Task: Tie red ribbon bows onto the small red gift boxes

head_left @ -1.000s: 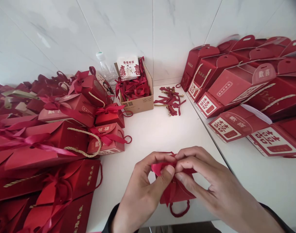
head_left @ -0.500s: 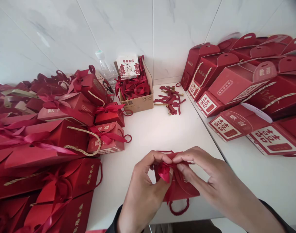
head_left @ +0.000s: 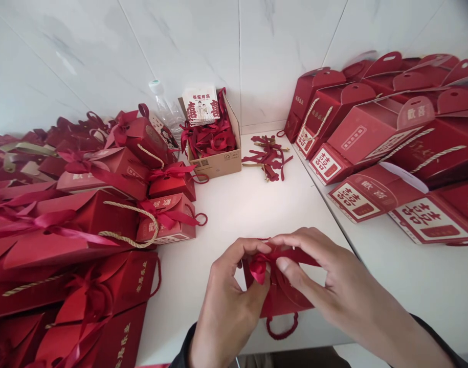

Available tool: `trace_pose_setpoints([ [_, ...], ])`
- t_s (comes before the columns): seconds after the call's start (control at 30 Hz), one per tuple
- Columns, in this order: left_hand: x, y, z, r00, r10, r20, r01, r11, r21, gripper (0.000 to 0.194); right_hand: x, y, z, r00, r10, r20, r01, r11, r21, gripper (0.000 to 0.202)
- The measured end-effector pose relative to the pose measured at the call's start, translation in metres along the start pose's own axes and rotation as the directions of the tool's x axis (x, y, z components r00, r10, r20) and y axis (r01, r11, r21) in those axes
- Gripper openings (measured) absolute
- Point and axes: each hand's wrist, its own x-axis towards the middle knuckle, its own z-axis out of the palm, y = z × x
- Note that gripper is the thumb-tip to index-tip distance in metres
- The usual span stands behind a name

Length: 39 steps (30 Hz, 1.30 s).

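Observation:
A small red gift box (head_left: 295, 301) rests on the white table at the front, its red rope handle (head_left: 282, 335) hanging toward me. On its top lies a red ribbon (head_left: 259, 267), bunched into a loop. My left hand (head_left: 234, 301) pinches this loop between thumb and fingers. From the other side, my right hand (head_left: 326, 276) has thumb and forefinger closed round the ribbon, with a strip of it reaching out to the right under the fingers. The fingers cover the middle of the ribbon where both hands meet.
Ribboned red boxes (head_left: 118, 220) crowd the left. At the back stand a cardboard box (head_left: 222, 164) of ribbons and cards, and a clear bottle (head_left: 159, 99). Red ties (head_left: 270, 158) lie beside it. Unribboned red boxes (head_left: 375, 128) fill the right.
The fingers of my right hand have lifted and spread slightly over the ribbon, and a wider strip now shows to the right. My left hand keeps its pinch. The view has shifted slightly.

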Motion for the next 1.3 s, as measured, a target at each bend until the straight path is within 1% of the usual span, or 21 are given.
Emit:
trace_pose_setpoints([
  [0.07, -0.001, 0.000, 0.001, 1.000, 0.008, 0.003, -0.008, 1.000, -0.011, 0.023, 0.002, 0.000, 0.001, 0.998, -0.034, 0.057, 0.034, 0.999, -0.004, 0.018],
  [0.17, -0.002, -0.001, 0.002, 0.999, 0.038, -0.005, -0.038, 0.999, -0.005, 0.027, 0.004, 0.001, 0.002, 0.997, -0.012, 0.082, 0.010, 0.999, 0.030, 0.016],
  [0.3, -0.003, -0.006, 0.003, 0.992, 0.127, -0.014, -0.124, 0.984, 0.124, 0.033, 0.004, 0.003, 0.003, 0.995, 0.018, 0.100, -0.026, 0.997, 0.074, 0.014],
  [0.43, -0.005, -0.010, 0.008, 0.968, 0.247, -0.042, -0.229, 0.941, 0.248, 0.033, 0.003, 0.002, 0.002, 0.995, 0.003, 0.099, -0.008, 0.999, 0.046, 0.014],
  [0.6, -0.008, -0.010, 0.018, 0.942, 0.313, -0.120, -0.260, 0.908, 0.327, 0.037, 0.005, 0.002, 0.002, 0.992, -0.014, 0.124, 0.011, 0.999, 0.030, 0.014],
  [0.7, -0.008, -0.010, 0.021, 0.929, 0.342, -0.140, -0.277, 0.895, 0.350, 0.040, 0.005, 0.003, 0.001, 0.990, -0.011, 0.138, 0.006, 0.999, 0.040, 0.015],
  [0.9, -0.008, -0.011, 0.022, 0.922, 0.354, -0.157, -0.269, 0.877, 0.397, 0.042, 0.002, 0.004, 0.000, 0.990, 0.004, 0.138, -0.011, 0.998, 0.056, 0.016],
  [1.03, -0.008, -0.010, 0.022, 0.918, 0.356, -0.175, -0.260, 0.872, 0.415, 0.036, 0.002, 0.003, 0.000, 0.988, -0.015, 0.155, 0.005, 0.998, 0.068, 0.015],
  [1.2, -0.008, -0.009, 0.022, 0.940, 0.298, -0.164, -0.213, 0.891, 0.400, 0.035, 0.002, 0.004, 0.000, 0.992, 0.004, 0.126, -0.013, 0.997, 0.071, 0.019],
  [1.3, -0.008, -0.008, 0.022, 0.942, 0.290, -0.170, -0.208, 0.900, 0.383, 0.036, 0.002, 0.004, 0.001, 0.994, 0.021, 0.110, -0.028, 0.998, 0.060, 0.015],
])
